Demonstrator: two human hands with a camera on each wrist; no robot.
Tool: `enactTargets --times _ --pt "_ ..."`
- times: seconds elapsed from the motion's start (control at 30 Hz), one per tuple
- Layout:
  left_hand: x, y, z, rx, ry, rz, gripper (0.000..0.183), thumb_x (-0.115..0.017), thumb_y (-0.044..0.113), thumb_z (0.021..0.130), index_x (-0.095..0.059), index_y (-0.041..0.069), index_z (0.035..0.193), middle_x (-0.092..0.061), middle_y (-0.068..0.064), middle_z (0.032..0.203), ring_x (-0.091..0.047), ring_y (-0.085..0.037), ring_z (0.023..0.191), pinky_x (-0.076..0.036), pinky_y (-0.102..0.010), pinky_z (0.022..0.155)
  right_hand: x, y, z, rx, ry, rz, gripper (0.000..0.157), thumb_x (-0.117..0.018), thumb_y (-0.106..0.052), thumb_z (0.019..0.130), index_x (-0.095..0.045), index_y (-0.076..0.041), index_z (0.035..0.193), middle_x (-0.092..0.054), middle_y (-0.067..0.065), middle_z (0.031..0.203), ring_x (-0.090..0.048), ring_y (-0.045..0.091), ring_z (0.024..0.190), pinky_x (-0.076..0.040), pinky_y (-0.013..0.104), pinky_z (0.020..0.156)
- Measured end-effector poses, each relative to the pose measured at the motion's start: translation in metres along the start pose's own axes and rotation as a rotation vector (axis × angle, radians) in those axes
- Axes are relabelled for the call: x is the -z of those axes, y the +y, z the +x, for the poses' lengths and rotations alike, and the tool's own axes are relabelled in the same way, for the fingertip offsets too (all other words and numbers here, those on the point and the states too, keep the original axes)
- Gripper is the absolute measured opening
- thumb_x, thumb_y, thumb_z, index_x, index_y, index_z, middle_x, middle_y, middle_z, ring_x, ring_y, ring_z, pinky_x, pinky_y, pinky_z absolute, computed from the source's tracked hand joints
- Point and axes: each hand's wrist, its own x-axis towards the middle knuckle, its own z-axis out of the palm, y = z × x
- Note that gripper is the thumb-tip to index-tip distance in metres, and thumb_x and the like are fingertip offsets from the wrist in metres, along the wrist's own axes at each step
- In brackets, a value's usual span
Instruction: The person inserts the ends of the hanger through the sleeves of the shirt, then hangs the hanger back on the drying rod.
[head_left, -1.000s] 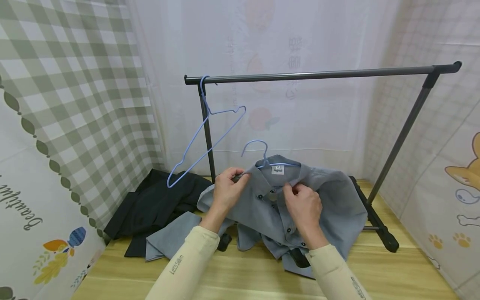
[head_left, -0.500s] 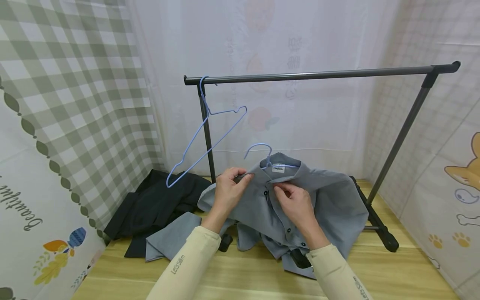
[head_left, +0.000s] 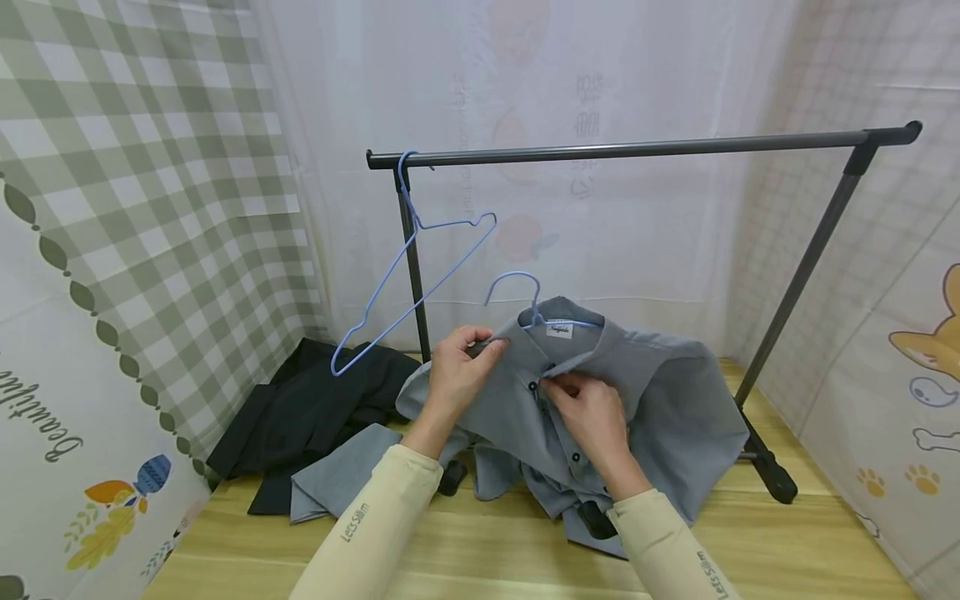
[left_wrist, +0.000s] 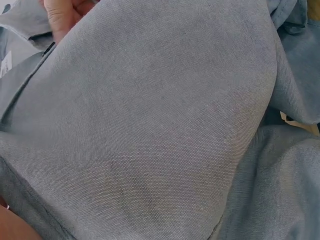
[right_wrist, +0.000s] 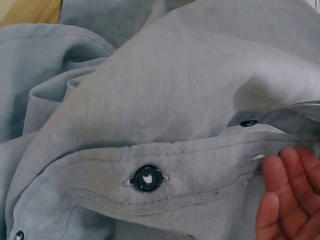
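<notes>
A grey button-up shirt (head_left: 667, 392) sits on a blue wire hanger (head_left: 537, 300), whose hook rises out of the collar. My left hand (head_left: 456, 371) pinches the shirt's cloth at the shoulder, left of the collar. With thumb and fingers my right hand (head_left: 592, 417) pinches the front placket edge beside a black button (head_left: 533, 386) below the collar. In the right wrist view, the right fingertips (right_wrist: 272, 170) lie by a buttonhole; a fastened black button (right_wrist: 148, 178) shows along the placket, and another button (right_wrist: 248, 122) lies in the opening above. Grey cloth fills most of the left wrist view.
A black rack (head_left: 637, 152) stands behind the shirt, with a bare blue hanger (head_left: 414, 308) on its left end. Dark folded clothing (head_left: 322, 408) lies left on the wooden table (head_left: 480, 558), partly under a grey sleeve (head_left: 345, 471). Patterned cloth walls (head_left: 180, 150) enclose the sides.
My right hand has moved left from the collar's right side to the placket beside the upper button. The left hand stays nearly in place. The hanger hook dipped, then rose with the collar.
</notes>
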Motion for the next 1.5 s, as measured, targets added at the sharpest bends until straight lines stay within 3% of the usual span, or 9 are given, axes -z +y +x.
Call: enactTargets --times 0.37,0.67,0.8,0.93,1.07,1.13,1.23,1.37,1.5 --pt "-0.002 -0.002 0.000 0.014 0.000 0.014 0.012 -0.078 0.017 0.086 -0.074 0.005 0.086 -0.070 -0.006 0.089 -0.063 -0.019 0.082 -0.052 -0.032 0.069 -0.003 0.003 0.000 -0.093 -0.248 0.014 0.040 -0.052 -0.025 0.103 -0.057 -0.011 0.066 -0.047 0.003 0.058 -0.042 0.018 0.052 -0.039 0.036 0.055" --pt "-0.002 -0.003 -0.001 0.009 0.002 0.007 0.012 -0.078 0.016 0.086 -0.074 0.005 0.086 -0.070 -0.005 0.090 -0.063 -0.018 0.082 -0.053 -0.032 0.069 -0.013 0.012 -0.002 -0.223 -0.407 0.020 0.039 -0.046 -0.031 0.105 -0.067 -0.002 0.120 -0.064 0.021 0.115 -0.060 0.040 0.104 -0.046 0.053 0.088" --pt "-0.002 -0.003 -0.001 0.030 0.007 0.000 0.013 -0.077 0.017 0.087 -0.074 0.005 0.087 -0.071 -0.005 0.091 -0.063 -0.018 0.081 -0.052 -0.031 0.069 -0.013 0.015 -0.006 -0.299 -0.238 0.082 0.034 -0.056 -0.033 0.101 -0.070 -0.004 0.094 -0.066 0.018 0.090 -0.062 0.036 0.081 -0.050 0.046 0.072" --pt "-0.001 -0.003 0.000 0.064 0.021 0.003 0.014 -0.076 0.019 0.088 -0.074 0.006 0.088 -0.071 -0.004 0.090 -0.062 -0.017 0.078 -0.050 -0.030 0.067 -0.012 0.018 -0.009 -0.336 0.022 0.140 0.049 -0.062 -0.029 0.098 -0.037 -0.014 0.060 -0.036 0.007 0.050 -0.036 0.026 0.046 -0.034 0.037 0.049" --pt "-0.001 -0.003 0.001 0.086 0.034 0.008 0.014 -0.076 0.019 0.089 -0.074 0.006 0.087 -0.071 -0.004 0.089 -0.061 -0.017 0.078 -0.048 -0.029 0.067 -0.012 0.019 -0.014 -0.347 0.034 0.132 0.041 -0.067 -0.043 0.093 -0.054 -0.008 0.077 -0.054 0.011 0.067 -0.053 0.029 0.062 -0.044 0.041 0.060" --pt "-0.001 -0.003 0.001 0.098 0.039 0.009 0.013 -0.076 0.019 0.088 -0.074 0.006 0.088 -0.071 -0.004 0.089 -0.061 -0.017 0.078 -0.049 -0.029 0.067 -0.012 0.018 -0.019 -0.360 0.027 0.151 0.055 -0.068 -0.054 0.089 -0.055 -0.003 0.104 -0.058 0.017 0.088 -0.057 0.033 0.079 -0.046 0.044 0.070" --pt "-0.002 -0.002 0.002 0.108 0.045 0.007 0.013 -0.076 0.019 0.088 -0.075 0.005 0.088 -0.071 -0.004 0.089 -0.062 -0.017 0.079 -0.049 -0.029 0.068 -0.015 0.014 -0.026 -0.335 0.180 0.205 0.077 -0.071 -0.059 0.084 -0.043 -0.002 0.127 -0.052 0.017 0.112 -0.054 0.030 0.091 -0.043 0.043 0.078" --pt "-0.002 -0.003 0.002 0.104 0.058 0.010 0.014 -0.076 0.019 0.088 -0.075 0.005 0.088 -0.071 -0.004 0.089 -0.062 -0.017 0.079 -0.050 -0.030 0.069 -0.016 0.007 -0.028 -0.198 0.432 0.198 0.068 -0.079 -0.049 0.082 -0.044 -0.002 0.116 -0.044 0.015 0.102 -0.043 0.022 0.079 -0.035 0.037 0.069" --pt "-0.002 -0.003 0.002 0.091 0.063 0.015 0.015 -0.076 0.019 0.088 -0.075 0.005 0.087 -0.071 -0.005 0.088 -0.062 -0.018 0.080 -0.049 -0.031 0.069 -0.012 0.004 -0.021 -0.135 0.448 0.056 0.053 -0.077 -0.048 0.085 -0.050 -0.005 0.101 -0.046 0.012 0.094 -0.045 0.024 0.071 -0.036 0.040 0.062"
